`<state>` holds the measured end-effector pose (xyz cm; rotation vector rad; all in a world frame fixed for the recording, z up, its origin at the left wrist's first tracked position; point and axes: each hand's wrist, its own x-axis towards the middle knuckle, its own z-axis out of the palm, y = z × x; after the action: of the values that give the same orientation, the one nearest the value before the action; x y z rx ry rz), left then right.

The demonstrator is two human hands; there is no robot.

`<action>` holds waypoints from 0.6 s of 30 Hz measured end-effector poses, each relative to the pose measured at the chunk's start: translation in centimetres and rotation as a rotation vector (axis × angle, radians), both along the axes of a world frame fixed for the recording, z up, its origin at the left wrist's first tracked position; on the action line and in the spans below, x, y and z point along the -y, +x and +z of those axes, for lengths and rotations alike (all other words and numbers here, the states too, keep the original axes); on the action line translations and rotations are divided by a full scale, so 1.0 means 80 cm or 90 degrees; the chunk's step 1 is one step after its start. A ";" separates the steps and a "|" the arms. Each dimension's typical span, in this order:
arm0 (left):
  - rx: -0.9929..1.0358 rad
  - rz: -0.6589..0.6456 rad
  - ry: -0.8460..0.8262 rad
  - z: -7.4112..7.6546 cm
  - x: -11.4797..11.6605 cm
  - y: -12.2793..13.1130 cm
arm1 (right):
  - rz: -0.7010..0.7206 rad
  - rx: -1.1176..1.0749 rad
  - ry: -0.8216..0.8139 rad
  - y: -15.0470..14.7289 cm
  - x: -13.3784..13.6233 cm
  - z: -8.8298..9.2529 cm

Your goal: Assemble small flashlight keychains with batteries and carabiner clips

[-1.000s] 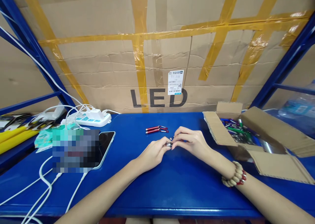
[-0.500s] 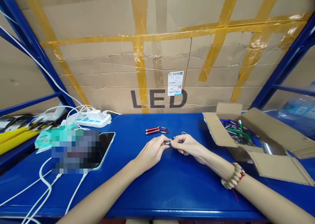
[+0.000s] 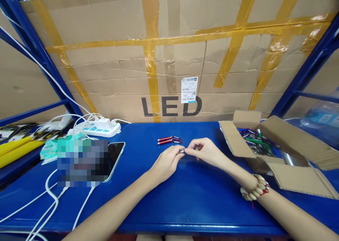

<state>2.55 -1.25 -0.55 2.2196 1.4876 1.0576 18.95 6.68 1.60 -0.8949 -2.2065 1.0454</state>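
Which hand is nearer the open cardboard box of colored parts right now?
Right. The right hand is to the left of the box, apart from it; the left hand is farther left, on the right hand's other side.

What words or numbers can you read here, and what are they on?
"LED", in big black letters on the large cardboard.
White label stuck there: tiny print, too small to read.
Blue label at far right: too blurred.
White strip by the green packet: too blurred.
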 end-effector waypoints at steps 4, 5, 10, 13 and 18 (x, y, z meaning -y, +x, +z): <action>0.082 0.060 -0.025 0.000 -0.003 0.002 | -0.132 0.124 0.262 0.013 -0.012 0.000; 0.113 0.075 -0.033 0.001 -0.003 0.002 | -0.169 0.181 0.327 0.017 -0.016 -0.002; 0.262 0.117 -0.069 0.006 -0.007 0.003 | -0.204 0.404 0.415 0.022 -0.028 -0.017; 0.323 0.134 -0.086 0.010 -0.007 0.005 | -0.184 0.392 0.374 0.019 -0.028 -0.018; 0.343 0.168 -0.148 0.011 -0.008 0.007 | -0.134 0.333 0.267 0.013 -0.019 -0.008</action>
<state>3.12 -0.61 0.36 1.4518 1.5707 1.3444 19.96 8.20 0.97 -1.2648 -2.5322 0.2397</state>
